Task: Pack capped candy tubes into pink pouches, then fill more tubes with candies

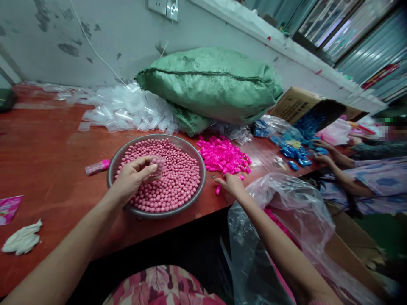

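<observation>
My left hand (pixel 135 176) is over a grey metal bowl (pixel 110 169), closed on a small clear plastic container (pixel 158 166) with pink beads in it. Round pink beads (pixel 165 199) fill the bowl. At the near edge of a heap of bright pink plastic caps (pixel 222 154), my right hand (pixel 232 185) has its thumb and forefinger apart. One loose pink cap (pixel 218 190) lies just below that thumb. Left of the bowl rests a filled clear tube (pixel 97 167) with a pink cap on its end.
Empty clear containers (pixel 127 108) are heaped behind the bowl, beside a large green sack (pixel 210 84). A clear plastic bag (pixel 286 199) hangs at the table edge by my right arm. Another person's hands (pixel 326 154) are at blue packets (pixel 294 152). A crumpled white glove-like piece (pixel 22 239) lies left.
</observation>
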{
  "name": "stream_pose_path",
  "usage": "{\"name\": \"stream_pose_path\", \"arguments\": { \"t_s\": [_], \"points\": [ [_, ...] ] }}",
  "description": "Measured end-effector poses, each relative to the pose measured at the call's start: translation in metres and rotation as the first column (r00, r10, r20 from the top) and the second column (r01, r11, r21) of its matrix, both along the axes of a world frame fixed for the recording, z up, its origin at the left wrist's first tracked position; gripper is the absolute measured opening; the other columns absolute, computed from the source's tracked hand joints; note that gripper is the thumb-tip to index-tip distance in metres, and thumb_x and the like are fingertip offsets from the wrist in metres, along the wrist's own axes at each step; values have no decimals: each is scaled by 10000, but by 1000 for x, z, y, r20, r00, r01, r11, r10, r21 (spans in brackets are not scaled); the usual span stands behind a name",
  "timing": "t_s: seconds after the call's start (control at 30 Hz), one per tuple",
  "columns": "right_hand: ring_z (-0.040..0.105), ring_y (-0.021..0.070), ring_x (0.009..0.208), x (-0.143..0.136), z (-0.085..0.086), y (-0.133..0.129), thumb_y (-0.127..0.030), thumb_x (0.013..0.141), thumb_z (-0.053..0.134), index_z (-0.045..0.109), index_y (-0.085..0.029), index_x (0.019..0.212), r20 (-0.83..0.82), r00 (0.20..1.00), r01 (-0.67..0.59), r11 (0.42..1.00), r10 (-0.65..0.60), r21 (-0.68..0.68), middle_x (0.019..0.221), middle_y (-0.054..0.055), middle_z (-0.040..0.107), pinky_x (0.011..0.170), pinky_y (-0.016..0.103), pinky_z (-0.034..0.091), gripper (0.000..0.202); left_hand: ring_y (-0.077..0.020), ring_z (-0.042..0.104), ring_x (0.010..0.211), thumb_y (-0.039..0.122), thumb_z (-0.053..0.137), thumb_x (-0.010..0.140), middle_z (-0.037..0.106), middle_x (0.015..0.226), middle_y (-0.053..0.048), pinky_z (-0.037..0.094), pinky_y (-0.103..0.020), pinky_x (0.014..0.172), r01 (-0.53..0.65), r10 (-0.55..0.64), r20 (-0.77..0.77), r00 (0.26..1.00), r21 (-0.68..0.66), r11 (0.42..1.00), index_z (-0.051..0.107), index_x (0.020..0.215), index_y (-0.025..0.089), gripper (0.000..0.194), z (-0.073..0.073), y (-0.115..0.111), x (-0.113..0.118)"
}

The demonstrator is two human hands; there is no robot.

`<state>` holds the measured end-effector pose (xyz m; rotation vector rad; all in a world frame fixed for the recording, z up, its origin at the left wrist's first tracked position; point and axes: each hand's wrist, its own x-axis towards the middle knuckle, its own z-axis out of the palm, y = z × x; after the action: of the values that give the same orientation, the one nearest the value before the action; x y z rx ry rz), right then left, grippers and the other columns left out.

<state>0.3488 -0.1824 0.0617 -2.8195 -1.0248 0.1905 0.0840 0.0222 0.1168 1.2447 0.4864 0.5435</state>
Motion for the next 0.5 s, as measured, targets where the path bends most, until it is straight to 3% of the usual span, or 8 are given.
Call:
{"name": "stream_pose_path", "arguments": {
  "t_s": [0.13,0.27,0.33,0.4,0.43,0.5],
  "points": [
    [595,243,767,-1,-14,5,-299,681,605,611,-120,812,-55,998,-15,998,18,64,756,123,645,628,289,397,222,-175,594,824,332,656,664,606,993,-56,508,-357,749,1,-1,8,1000,10,1000,613,934,171,318,-1,0,0],
    [599,163,752,-5,5,9,-275,737,543,566,-165,988,-170,973,-118,970,156,213,810,42,645,651,256,430,275,-173,593,795,332,656,664,622,922,-51,504,-356,737,28,-28,2,1000,23,999,616,934,174,315,-3,0,-1],
    [596,145,676,-13,21,14,-297,758,517,517,-162,1060,-325,904,-132,904,278,407,758,17,630,618,261,448,331,-173,585,805,321,642,682,619,898,-49,502,-348,733,62,-63,19,998,34,997,613,937,174,296,-3,0,-2],
    [582,136,624,-29,39,25,-319,753,533,508,-164,1062,-449,778,-87,784,439,615,729,4,614,592,268,459,346,-170,578,809,313,623,704,612,897,-51,501,-330,721,112,-114,39,993,58,992,611,937,169,275,-1,-2,-2],
    [579,136,631,-39,48,33,-323,742,555,522,-171,1040,-463,726,-66,723,507,688,743,6,613,599,272,463,336,-165,575,803,312,613,714,610,895,-51,500,-318,713,143,-147,46,988,72,987,610,938,165,267,0,-3,-3],
    [579,145,698,-65,63,52,-315,720,594,557,-186,991,-398,711,-93,639,580,764,807,18,619,655,284,468,302,-149,570,776,309,594,733,607,872,-49,493,-293,699,205,-212,53,976,106,973,609,942,156,259,1,-6,-2]
  ]
}}
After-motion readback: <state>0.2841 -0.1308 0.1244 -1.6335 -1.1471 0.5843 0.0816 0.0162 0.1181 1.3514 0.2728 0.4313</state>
